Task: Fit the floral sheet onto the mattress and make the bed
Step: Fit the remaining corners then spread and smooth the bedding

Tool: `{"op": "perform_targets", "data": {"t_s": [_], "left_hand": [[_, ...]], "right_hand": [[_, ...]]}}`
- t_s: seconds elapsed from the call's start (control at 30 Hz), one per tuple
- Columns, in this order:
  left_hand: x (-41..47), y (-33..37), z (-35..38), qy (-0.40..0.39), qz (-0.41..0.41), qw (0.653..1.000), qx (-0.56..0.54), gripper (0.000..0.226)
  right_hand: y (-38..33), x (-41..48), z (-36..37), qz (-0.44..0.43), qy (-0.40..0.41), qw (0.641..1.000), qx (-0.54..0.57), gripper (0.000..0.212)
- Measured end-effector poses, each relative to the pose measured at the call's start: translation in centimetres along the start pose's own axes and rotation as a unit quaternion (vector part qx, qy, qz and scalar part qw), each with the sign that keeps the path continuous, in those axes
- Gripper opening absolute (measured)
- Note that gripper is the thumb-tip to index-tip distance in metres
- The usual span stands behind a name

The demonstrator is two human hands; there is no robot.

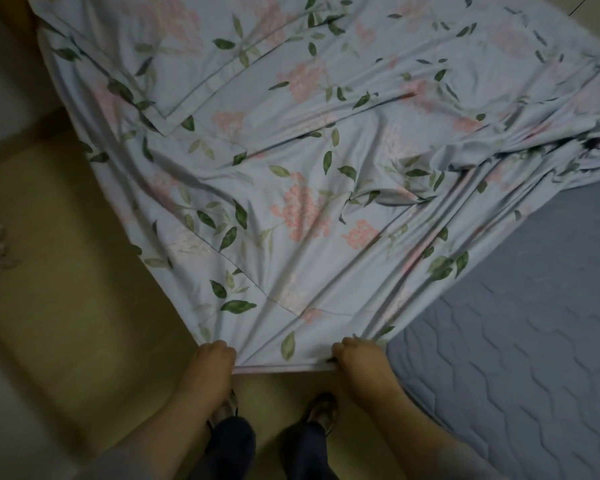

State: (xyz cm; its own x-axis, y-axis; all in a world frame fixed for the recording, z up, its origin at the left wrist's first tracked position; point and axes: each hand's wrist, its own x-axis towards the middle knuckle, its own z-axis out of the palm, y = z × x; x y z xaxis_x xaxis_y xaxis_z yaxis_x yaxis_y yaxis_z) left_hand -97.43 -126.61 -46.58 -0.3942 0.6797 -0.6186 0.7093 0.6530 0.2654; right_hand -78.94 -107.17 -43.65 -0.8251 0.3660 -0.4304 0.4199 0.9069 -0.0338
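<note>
Head view, looking down: left hand (212, 358) and right hand (356, 358) each fisted tight on the near hem of the floral sheet (291, 161), a taut span between them. Sheet lies rumpled and skewed across the grey quilted mattress (520, 358), whose near corner is bare; part overhangs the tan floor (66, 254). Judgement: best to pull evenly with both hands, swing the hem square to the mattress edge, then smooth the folds.
</note>
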Motion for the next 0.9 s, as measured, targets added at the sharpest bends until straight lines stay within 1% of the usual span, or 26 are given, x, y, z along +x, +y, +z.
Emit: {"op": "perform_targets", "data": {"t_s": [0.07, 0.13, 0.23, 0.3, 0.37, 0.4, 0.47, 0.6, 0.63, 0.7, 0.77, 0.83, 0.9], "left_hand": [[-0.1, -0.5, -0.5, 0.002, -0.008, 1.0, 0.0, 0.04], [-0.3, -0.8, -1.1, -0.006, -0.009, 1.0, 0.003, 0.04], [-0.5, -0.7, -2.0, -0.009, -0.006, 1.0, 0.011, 0.039], [-0.7, 0.0, -2.9, -0.005, -0.011, 1.0, 0.015, 0.029], [-1.1, 1.3, -4.2, -0.003, -0.017, 1.0, 0.026, 0.02], [-1.3, 2.1, -4.9, 0.006, -0.015, 1.0, 0.023, 0.017], [-2.0, 3.6, -6.1, 0.029, 0.006, 1.0, -0.01, 0.013], [-4.5, 8.9, -8.7, 0.048, 0.076, 0.99, -0.104, 0.057], [-4.9, 10.7, -9.4, 0.062, 0.091, 0.986, -0.123, 0.062], [-5.2, 13.7, -10.6, 0.089, 0.117, 0.979, -0.143, 0.066], [-5.3, 16.3, -11.6, 0.129, 0.138, 0.971, -0.145, 0.06], [-5.2, 18.0, -12.5, 0.17, 0.157, 0.962, -0.148, 0.041], [-5.6, 19.3, -13.3, 0.19, 0.166, 0.958, -0.137, 0.021]], "right_hand": [[2.0, 0.5, -0.6, 0.024, 0.025, 0.999, -0.012, 0.036], [3.9, 0.7, -1.7, 0.036, 0.062, 0.997, -0.011, 0.023], [5.3, 0.5, -3.7, 0.049, 0.094, 0.994, -0.008, 0.022], [5.3, 0.1, -4.7, 0.051, 0.114, 0.992, 0.009, 0.019], [5.2, -0.7, -5.5, 0.072, 0.131, 0.988, 0.039, 0.013], [5.2, -1.1, -5.8, 0.083, 0.145, 0.984, 0.06, 0.01], [4.9, -1.7, -6.6, 0.098, 0.161, 0.977, 0.1, 0.012], [3.4, -3.3, -9.1, 0.084, 0.191, 0.969, 0.135, 0.015], [3.2, -3.8, -9.9, 0.08, 0.192, 0.967, 0.147, 0.017], [2.7, -4.4, -10.8, 0.077, 0.2, 0.963, 0.166, 0.025], [2.8, -5.4, -11.9, 0.068, 0.207, 0.958, 0.189, 0.03], [3.2, -6.3, -12.8, 0.059, 0.199, 0.958, 0.196, 0.028], [4.1, -7.2, -13.4, 0.05, 0.211, 0.961, 0.169, 0.022]]}}
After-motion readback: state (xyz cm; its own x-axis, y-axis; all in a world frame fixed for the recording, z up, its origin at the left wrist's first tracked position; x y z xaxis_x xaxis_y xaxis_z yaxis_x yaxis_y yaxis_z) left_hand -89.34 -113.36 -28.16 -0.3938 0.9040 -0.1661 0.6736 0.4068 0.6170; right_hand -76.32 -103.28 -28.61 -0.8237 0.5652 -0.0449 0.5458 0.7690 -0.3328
